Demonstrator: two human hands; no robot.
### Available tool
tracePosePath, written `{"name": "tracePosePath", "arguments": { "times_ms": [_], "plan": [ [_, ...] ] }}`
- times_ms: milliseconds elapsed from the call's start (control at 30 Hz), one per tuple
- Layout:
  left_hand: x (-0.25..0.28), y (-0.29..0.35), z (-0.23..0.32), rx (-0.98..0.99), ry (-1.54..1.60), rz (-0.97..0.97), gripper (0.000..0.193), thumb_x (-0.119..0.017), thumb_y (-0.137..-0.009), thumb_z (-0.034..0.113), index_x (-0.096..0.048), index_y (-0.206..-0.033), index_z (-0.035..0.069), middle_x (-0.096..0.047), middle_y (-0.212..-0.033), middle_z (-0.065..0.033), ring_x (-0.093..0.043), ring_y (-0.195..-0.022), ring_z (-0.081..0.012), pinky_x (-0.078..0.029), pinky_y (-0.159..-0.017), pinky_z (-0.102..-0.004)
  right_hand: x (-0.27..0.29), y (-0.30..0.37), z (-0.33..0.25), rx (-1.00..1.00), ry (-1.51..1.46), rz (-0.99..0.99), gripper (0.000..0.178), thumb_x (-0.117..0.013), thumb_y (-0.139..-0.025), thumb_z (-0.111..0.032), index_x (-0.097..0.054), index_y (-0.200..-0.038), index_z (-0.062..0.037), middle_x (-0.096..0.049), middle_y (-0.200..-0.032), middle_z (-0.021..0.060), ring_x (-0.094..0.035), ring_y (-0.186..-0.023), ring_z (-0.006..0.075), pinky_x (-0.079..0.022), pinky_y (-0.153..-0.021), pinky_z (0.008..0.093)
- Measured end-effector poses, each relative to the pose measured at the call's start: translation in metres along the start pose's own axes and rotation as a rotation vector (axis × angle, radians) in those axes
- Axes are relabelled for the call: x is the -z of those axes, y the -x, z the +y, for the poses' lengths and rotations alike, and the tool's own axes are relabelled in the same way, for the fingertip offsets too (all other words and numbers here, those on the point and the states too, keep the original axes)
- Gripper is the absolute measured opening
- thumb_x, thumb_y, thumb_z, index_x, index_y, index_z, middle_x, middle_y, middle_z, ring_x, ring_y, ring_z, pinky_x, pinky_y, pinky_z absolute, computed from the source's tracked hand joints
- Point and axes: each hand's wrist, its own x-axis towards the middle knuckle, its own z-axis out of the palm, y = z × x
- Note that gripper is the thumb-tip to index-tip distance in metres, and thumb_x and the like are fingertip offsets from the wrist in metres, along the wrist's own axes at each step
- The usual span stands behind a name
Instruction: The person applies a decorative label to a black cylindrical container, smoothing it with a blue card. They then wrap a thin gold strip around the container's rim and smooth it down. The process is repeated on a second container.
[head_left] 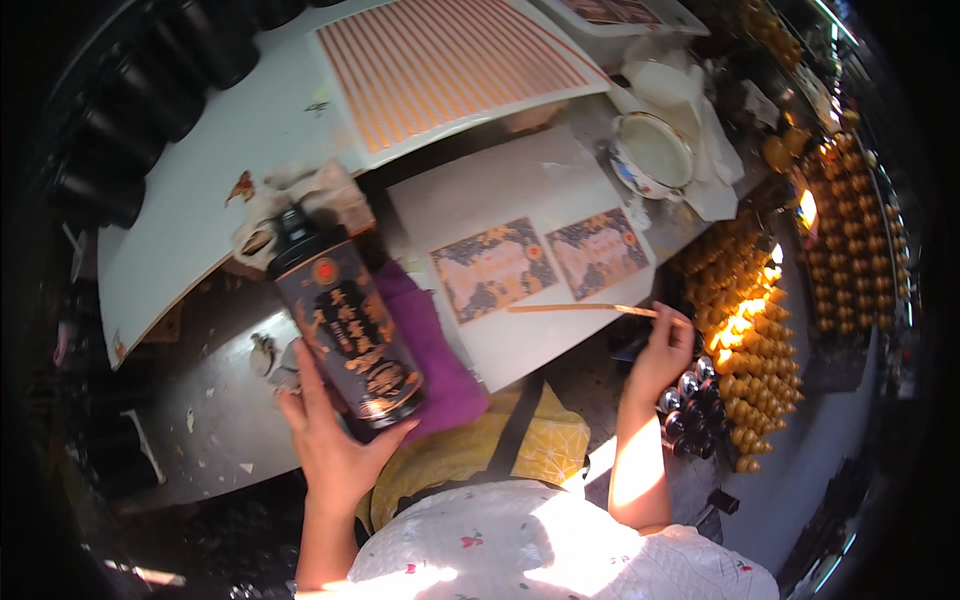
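Note:
My left hand (330, 435) is closed around the lower end of a black bottle (345, 320) with a dark cap and a label patterned in orange and black. The bottle leans, cap up and to the left, over a purple cloth (430, 340). At the right, my right hand (662, 350) pinches a thin wooden stick (565, 308) that points left. Beyond the stick, two patterned labels (495, 268) in orange and grey lie side by side on a pale board (475, 350). The stick's left tip is close to the nearer label's lower edge; contact I cannot tell.
Behind is a white sheet with orange-red strips (450, 70). A white enamel bowl (653, 155) sits at the board's far right, beside crumpled white paper (710, 160). Gold beaded pieces (755, 360) and shiny black pieces (693, 415) crowd the right. Black cylinders (150, 100) line the far left.

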Motion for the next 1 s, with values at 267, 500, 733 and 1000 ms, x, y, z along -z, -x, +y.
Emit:
{"name": "tracePosePath", "arguments": {
  "times_ms": [267,500,733,1000],
  "plan": [
    [-0.003,-0.011,-0.020,-0.053,0.110,-0.075,0.116,-0.086,-0.062,0.023,-0.022,-0.155,-0.004,-0.052,-0.104,-0.0143,-0.058,-0.084,-0.0258,-0.053,-0.071,-0.0335,-0.012,0.004,-0.105,0.075,-0.230,-0.578,0.015,-0.061,-0.100,-0.016,-0.058,-0.097,-0.0015,-0.070,-0.083,0.0095,-0.062,-0.069,0.0119,-0.048,-0.066,0.0236],
    [0.018,-0.022,-0.039,-0.094,0.234,-0.238,0.124,-0.076,-0.066,0.070,-0.026,-0.157,0.003,-0.049,-0.098,-0.0129,-0.053,-0.079,-0.0295,-0.047,-0.068,-0.0384,-0.070,0.002,-0.200,0.101,-0.479,-0.888,0.026,-0.069,-0.096,-0.024,-0.058,-0.098,-0.0007,-0.071,-0.084,0.0106,-0.071,-0.070,0.0177,-0.053,-0.062,0.0230],
    [0.007,-0.046,-0.072,-0.340,-0.002,0.188,0.080,-0.060,-0.087,0.059,-0.051,-0.145,0.003,-0.045,-0.087,-0.0098,-0.044,-0.081,-0.0294,-0.039,-0.082,-0.0394,-0.121,0.012,-0.265,0.181,-0.509,-1.345,0.031,-0.075,-0.089,-0.012,-0.059,-0.105,0.0070,-0.070,-0.097,0.0179,-0.074,-0.078,0.0235,-0.060,-0.073,0.0298],
    [0.058,-0.113,0.022,-0.383,0.777,-0.003,0.028,-0.085,-0.072,0.021,-0.072,-0.096,0.010,-0.054,-0.124,-0.0114,-0.043,-0.117,-0.0281,-0.030,-0.107,-0.0403,-0.170,0.033,-0.284,-0.062,-0.710,-1.425,0.050,-0.068,-0.095,-0.036,-0.048,-0.121,0.0022,-0.063,-0.083,0.0100,-0.058,-0.068,0.0140,-0.048,-0.060,0.0220]
  ]
}}
